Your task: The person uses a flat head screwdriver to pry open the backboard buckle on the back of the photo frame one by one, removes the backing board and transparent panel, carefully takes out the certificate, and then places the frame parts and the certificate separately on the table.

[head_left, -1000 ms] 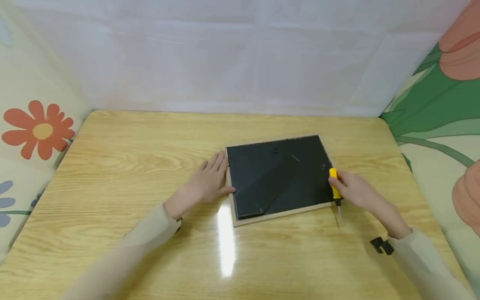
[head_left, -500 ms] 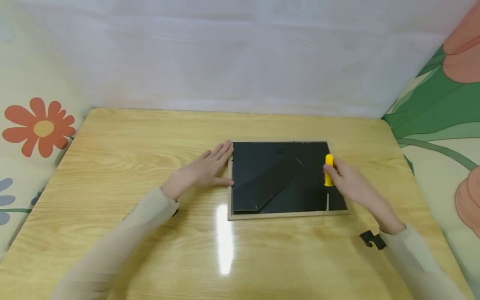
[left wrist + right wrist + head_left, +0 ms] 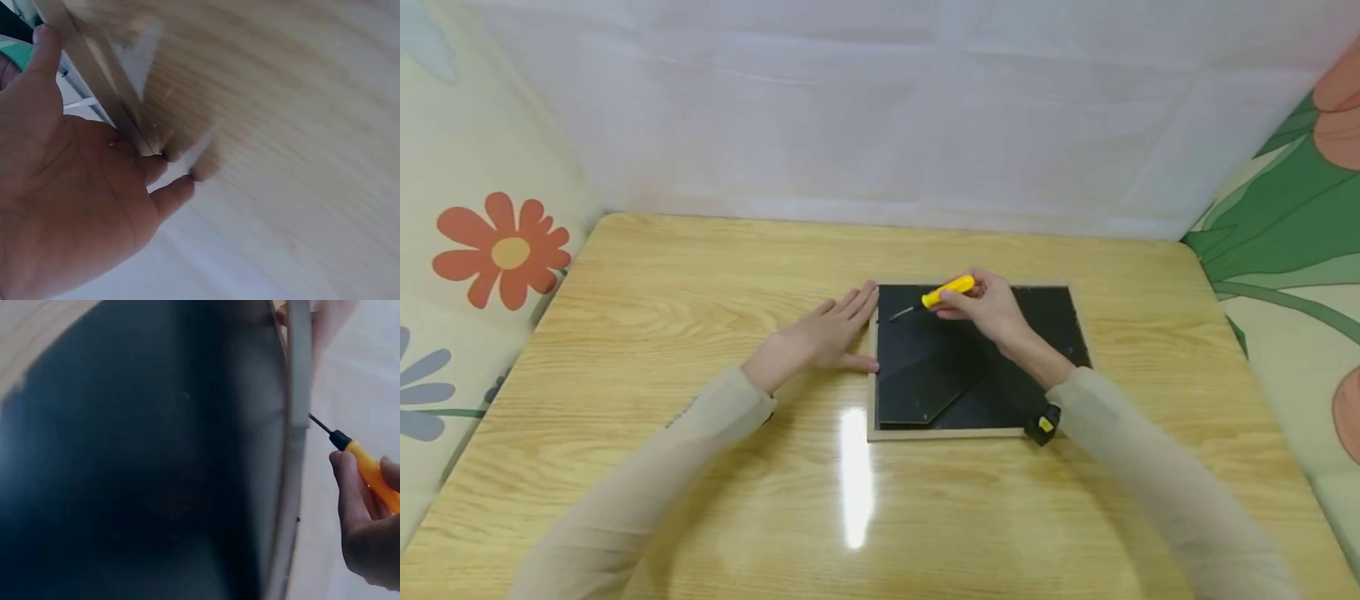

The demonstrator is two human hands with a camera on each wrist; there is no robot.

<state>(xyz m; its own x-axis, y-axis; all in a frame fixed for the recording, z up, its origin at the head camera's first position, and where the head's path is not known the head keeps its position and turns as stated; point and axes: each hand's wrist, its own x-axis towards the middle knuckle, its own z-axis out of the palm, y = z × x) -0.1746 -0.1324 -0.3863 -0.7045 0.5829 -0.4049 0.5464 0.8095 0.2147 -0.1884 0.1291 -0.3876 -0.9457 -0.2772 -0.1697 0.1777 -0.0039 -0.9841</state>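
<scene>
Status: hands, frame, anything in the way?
Left hand touching left side of frame. Right hand gripping yellow screwdriver, tip near frame's upper-left corner, contact unclear. Frame flat, back side up. Right forearm crosses over it.

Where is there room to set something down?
The table is bare left of the left sleeve, right of the right sleeve, between both sleeves in front, and between the black panel and white cloth. Crowded: the panel, with the left hand at its edge and the right hand holding a yellow screwdriver over it.
</scene>
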